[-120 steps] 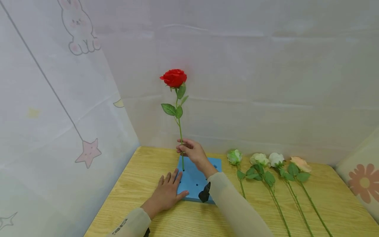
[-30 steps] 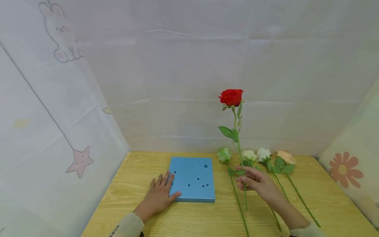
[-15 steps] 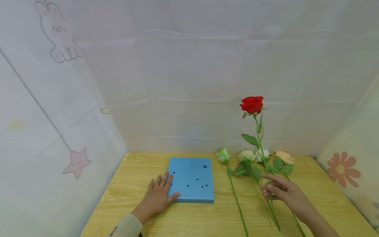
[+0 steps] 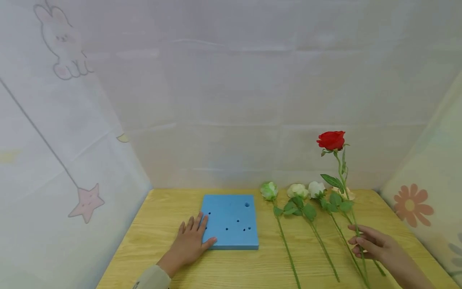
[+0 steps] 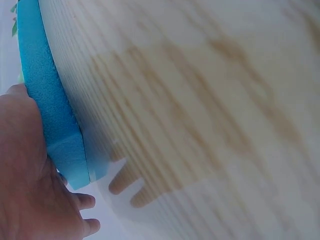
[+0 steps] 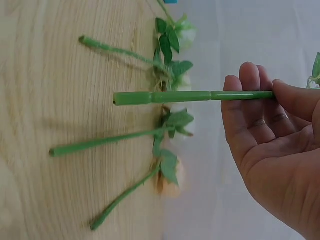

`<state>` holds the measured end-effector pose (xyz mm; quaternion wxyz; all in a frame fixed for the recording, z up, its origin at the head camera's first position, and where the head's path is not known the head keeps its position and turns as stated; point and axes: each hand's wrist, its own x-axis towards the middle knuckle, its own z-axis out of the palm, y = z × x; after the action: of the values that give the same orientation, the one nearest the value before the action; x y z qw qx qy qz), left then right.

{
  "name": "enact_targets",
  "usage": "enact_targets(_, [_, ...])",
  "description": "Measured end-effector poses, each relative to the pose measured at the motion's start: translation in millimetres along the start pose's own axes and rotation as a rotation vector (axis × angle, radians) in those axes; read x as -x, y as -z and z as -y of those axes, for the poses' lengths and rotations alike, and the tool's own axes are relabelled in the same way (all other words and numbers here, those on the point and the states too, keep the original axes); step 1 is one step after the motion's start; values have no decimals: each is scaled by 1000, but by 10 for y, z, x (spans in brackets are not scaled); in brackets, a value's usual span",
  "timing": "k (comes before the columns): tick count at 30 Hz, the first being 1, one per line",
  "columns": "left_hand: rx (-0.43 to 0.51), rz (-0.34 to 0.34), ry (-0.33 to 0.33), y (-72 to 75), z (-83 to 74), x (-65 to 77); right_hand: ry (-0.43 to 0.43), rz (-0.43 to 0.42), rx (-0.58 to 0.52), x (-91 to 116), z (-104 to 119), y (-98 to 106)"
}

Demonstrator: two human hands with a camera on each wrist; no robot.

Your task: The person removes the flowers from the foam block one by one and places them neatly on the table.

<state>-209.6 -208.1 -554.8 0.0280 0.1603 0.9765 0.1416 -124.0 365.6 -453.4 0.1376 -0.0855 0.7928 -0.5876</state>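
A red rose [image 4: 331, 140] stands nearly upright over the right side of the table, its stem pinched between the thumb and fingers of my right hand [image 4: 379, 247]. In the right wrist view the lower end of its green stem [image 6: 170, 97] sticks out past the fingers, held above the table. My left hand [image 4: 189, 241] lies with spread fingers on the left edge of a blue foam block [image 4: 231, 216]. Several small holes dot the block's top. The left wrist view shows the block's side [image 5: 45, 85] along the left hand [image 5: 35, 170].
Several roses lie in a row right of the block: a green one [image 4: 269, 191], a cream one [image 4: 297, 191], a white one [image 4: 316, 189] and a peach one [image 4: 348, 194] partly behind the red rose. A wall sheet [image 4: 223, 100] rises behind the wooden table [image 4: 169, 204].
The red rose left its place over the block and moved right with my right hand, past the green, cream and white roses. My left hand stays on the block. The view has shifted slightly.
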Motion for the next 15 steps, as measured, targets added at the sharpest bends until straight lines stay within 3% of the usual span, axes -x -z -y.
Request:
enact_targets(9, [6, 3, -9, -13, -10, 14, -119, 22, 20, 200, -208, 389])
enact_targets(15, [8, -6, -9, 28, -19, 17, -128, 22, 53, 286, -302, 578])
